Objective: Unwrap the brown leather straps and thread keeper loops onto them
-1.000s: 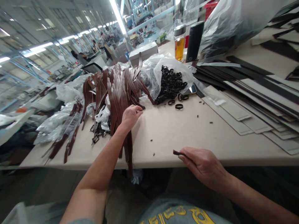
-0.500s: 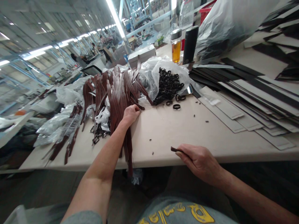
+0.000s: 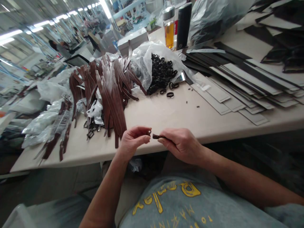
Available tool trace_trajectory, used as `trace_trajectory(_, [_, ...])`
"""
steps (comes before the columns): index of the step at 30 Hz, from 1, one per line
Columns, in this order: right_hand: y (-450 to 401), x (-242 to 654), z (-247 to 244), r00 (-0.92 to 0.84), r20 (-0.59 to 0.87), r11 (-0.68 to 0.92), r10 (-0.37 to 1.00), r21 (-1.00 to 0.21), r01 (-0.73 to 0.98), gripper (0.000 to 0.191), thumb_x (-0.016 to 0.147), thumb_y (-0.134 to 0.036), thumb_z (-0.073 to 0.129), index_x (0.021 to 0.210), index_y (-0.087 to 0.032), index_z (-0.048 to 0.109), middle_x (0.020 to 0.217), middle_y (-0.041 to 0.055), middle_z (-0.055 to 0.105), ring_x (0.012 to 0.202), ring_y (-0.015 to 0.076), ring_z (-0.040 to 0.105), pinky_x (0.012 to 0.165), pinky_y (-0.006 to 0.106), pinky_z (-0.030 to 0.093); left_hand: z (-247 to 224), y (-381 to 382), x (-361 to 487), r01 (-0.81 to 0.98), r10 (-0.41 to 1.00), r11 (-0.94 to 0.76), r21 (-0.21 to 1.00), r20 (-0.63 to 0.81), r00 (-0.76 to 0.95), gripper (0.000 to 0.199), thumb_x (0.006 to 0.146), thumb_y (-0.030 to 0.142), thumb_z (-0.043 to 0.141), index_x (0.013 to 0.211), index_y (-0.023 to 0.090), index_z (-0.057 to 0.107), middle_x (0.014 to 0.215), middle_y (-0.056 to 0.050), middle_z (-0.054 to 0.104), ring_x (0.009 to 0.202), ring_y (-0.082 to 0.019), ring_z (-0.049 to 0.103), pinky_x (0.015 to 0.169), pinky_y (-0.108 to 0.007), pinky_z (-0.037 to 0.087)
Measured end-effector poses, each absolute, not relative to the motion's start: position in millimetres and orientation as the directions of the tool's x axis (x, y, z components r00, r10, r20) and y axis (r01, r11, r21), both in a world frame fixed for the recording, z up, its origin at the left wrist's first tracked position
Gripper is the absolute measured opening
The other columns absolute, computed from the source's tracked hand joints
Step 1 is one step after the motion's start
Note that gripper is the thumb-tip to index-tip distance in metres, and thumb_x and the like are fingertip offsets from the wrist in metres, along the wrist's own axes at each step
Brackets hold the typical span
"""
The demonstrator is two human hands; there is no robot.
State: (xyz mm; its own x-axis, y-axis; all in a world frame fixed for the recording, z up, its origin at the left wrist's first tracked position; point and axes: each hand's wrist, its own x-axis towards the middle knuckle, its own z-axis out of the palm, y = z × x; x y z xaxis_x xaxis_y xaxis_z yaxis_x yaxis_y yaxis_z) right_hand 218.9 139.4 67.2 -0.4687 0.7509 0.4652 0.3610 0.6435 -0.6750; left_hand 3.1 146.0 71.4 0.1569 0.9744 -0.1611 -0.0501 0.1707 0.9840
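Observation:
Close together over the table's front edge, my two hands face each other. My left hand [image 3: 133, 139] pinches a tiny dark piece [image 3: 149, 131] with a small hole, perhaps a metal clip; its exact kind does not show. My right hand [image 3: 184, 142] grips a short dark brown strip [image 3: 155, 136], whose end sticks out toward the left fingertips with a narrow gap between. Most of that strip is hidden inside the fist. Brown leather straps [image 3: 111, 104] lie in a heap to the left. Black strap loops [image 3: 162, 71] are piled on a clear plastic bag behind.
Flat grey and black strips [image 3: 228, 85] are stacked at right. A glass bottle of amber liquid [image 3: 169, 31] and a black flask [image 3: 184, 27] stand at the back. Dark buckles [image 3: 91, 131] lie beside the straps. Tiny metal bits [image 3: 198, 106] are scattered on the table [image 3: 166, 110].
My left hand has come back from beside the strap heap toward me with a tiny piece pinched. My right hand has shifted left relative to the table, still gripping the brown strip.

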Motion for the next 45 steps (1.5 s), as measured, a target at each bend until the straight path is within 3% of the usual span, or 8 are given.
trace_trajectory(9, [129, 217, 73, -0.53, 0.519, 0.741, 0.671, -0.493, 0.455, 0.032, 0.101, -0.03, 0.041, 0.081, -0.016, 0.061, 0.068, 0.0019, 0.06, 0.059, 0.0125, 0.051, 0.055, 0.026, 0.032, 71, 122, 18, -0.144, 0.981, 0.154, 0.978, -0.133, 0.141, 0.03, 0.056, 0.026, 0.09, 0.079, 0.018, 0.073, 0.067, 0.0, 0.07, 0.056, -0.011, 0.063, 0.056, -0.021, 0.053])
trace_trajectory(16, [123, 219, 71, -0.557, 0.462, 0.718, 0.69, -0.537, 0.443, 0.032, 0.101, -0.03, 0.038, 0.08, -0.017, 0.058, 0.069, 0.0019, 0.06, 0.062, 0.013, 0.052, 0.058, 0.025, 0.034, 72, 114, 28, -0.166, 0.983, 0.154, 0.974, -0.135, 0.12, 0.034, 0.053, 0.028, 0.092, 0.076, 0.019, 0.07, 0.066, 0.001, 0.069, 0.056, -0.011, 0.063, 0.057, -0.021, 0.054])
trace_trajectory(24, [123, 220, 68, -0.635, 0.319, 0.633, 0.703, -0.689, 0.354, 0.031, 0.101, -0.033, 0.039, 0.084, -0.016, 0.058, 0.07, 0.0016, 0.061, 0.06, 0.0129, 0.05, 0.058, 0.025, 0.033, 69, 107, 27, -0.173, 0.986, 0.129, 0.976, -0.108, 0.125, 0.027, 0.057, 0.028, 0.09, 0.071, 0.018, 0.07, 0.064, 0.002, 0.067, 0.051, -0.008, 0.058, 0.052, -0.017, 0.049])
trace_trajectory(27, [123, 226, 68, -0.671, 0.236, 0.618, 0.703, -0.669, 0.412, 0.028, 0.101, -0.034, 0.041, 0.09, -0.016, 0.059, 0.075, 0.0031, 0.064, 0.064, 0.0146, 0.053, 0.06, 0.026, 0.033, 68, 106, 17, -0.131, 0.99, 0.117, 0.985, -0.105, 0.095, 0.023, 0.06, 0.026, 0.088, 0.072, 0.019, 0.071, 0.061, 0.003, 0.065, 0.05, -0.007, 0.057, 0.05, -0.016, 0.047])
trace_trajectory(32, [117, 224, 64, -0.671, 0.205, 0.631, 0.712, -0.607, 0.484, 0.034, 0.102, -0.036, 0.037, 0.083, -0.016, 0.057, 0.069, 0.0029, 0.062, 0.059, 0.0144, 0.05, 0.056, 0.027, 0.028, 70, 104, 16, -0.1, 0.988, 0.134, 0.986, -0.124, 0.093, 0.024, 0.059, 0.026, 0.089, 0.072, 0.02, 0.071, 0.064, 0.003, 0.066, 0.051, -0.007, 0.057, 0.049, -0.015, 0.047])
trace_trajectory(35, [117, 218, 64, -0.664, 0.234, 0.633, 0.71, -0.624, 0.457, 0.036, 0.103, -0.038, 0.036, 0.081, -0.017, 0.055, 0.067, 0.0022, 0.061, 0.059, 0.0144, 0.049, 0.055, 0.027, 0.028, 74, 103, 25, -0.079, 0.983, 0.148, 0.986, -0.138, 0.125, 0.025, 0.057, 0.029, 0.09, 0.072, 0.02, 0.071, 0.066, 0.001, 0.068, 0.056, -0.01, 0.061, 0.053, -0.018, 0.05])
trace_trajectory(40, [119, 226, 64, -0.659, 0.191, 0.587, 0.728, -0.671, 0.454, 0.029, 0.1, -0.042, 0.044, 0.096, -0.017, 0.057, 0.081, 0.0041, 0.066, 0.068, 0.0159, 0.056, 0.061, 0.027, 0.035, 76, 101, 18, 0.012, 0.999, 0.042, 0.999, -0.042, 0.034, 0.023, 0.059, 0.03, 0.089, 0.073, 0.02, 0.072, 0.067, 0.001, 0.067, 0.058, -0.011, 0.06, 0.055, -0.02, 0.05])
trace_trajectory(45, [113, 234, 54, -0.665, 0.173, 0.6, 0.727, -0.632, 0.491, 0.029, 0.1, -0.038, 0.044, 0.085, -0.016, 0.057, 0.07, 0.0027, 0.063, 0.061, 0.0148, 0.053, 0.056, 0.026, 0.031, 70, 99, 6, -0.007, 0.997, 0.047, 0.999, -0.047, 0.057, 0.021, 0.063, 0.028, 0.087, 0.076, 0.021, 0.072, 0.065, 0.002, 0.065, 0.055, -0.009, 0.056, 0.053, -0.019, 0.047])
